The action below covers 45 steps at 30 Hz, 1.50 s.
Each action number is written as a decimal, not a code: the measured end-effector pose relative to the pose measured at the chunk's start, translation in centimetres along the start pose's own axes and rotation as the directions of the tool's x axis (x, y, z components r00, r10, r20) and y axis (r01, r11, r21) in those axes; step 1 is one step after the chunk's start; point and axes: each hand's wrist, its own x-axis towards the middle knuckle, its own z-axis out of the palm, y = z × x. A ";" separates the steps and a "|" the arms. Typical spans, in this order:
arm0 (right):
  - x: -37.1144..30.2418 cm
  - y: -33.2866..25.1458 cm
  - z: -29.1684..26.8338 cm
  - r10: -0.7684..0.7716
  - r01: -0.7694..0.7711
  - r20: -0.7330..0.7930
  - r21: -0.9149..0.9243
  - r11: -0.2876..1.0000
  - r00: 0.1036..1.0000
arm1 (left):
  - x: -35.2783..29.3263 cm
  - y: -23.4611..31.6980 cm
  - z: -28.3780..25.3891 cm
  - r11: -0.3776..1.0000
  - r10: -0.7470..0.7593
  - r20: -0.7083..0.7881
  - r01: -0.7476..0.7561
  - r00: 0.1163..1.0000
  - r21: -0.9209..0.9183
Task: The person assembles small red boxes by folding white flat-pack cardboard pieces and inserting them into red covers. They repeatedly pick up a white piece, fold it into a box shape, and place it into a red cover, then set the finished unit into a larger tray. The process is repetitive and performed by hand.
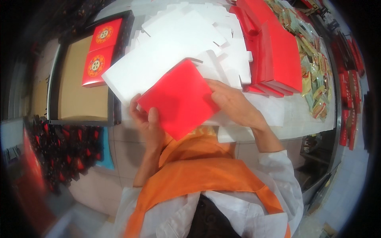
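I hold a flat red cardboard piece (180, 99) with a white inner side (158, 59) tilted above the table's near edge. My left hand (147, 123) grips its lower left corner, thumb on the red face. My right hand (232, 102) grasps its right edge, fingers partly hidden behind the card. Under and behind it lies a heap of white unfolded box blanks (222, 31).
A stack of red folded boxes (278, 51) lies at the right of the table, with several small wrapped packets (317, 79) beyond. On the left, an open brown carton (77, 91) holds two red boxes with round gold emblems (99, 51). I wear an orange apron (198, 166).
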 end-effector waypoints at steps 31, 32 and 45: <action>-7.5 7.2 7.7 0.118 -0.012 -0.145 0.581 0.814 0.982 | -5.1 0.4 -3.1 0.889 -0.418 0.496 0.233 0.761 0.393; -7.6 7.1 8.0 0.066 0.046 -0.171 0.581 0.813 0.983 | -5.2 -0.3 -3.6 0.865 -0.457 0.472 0.254 0.754 0.432; -8.1 6.3 11.7 0.294 0.164 -0.392 0.799 0.578 0.872 | -6.8 -1.7 -1.6 0.990 -0.129 0.108 0.135 0.986 -0.044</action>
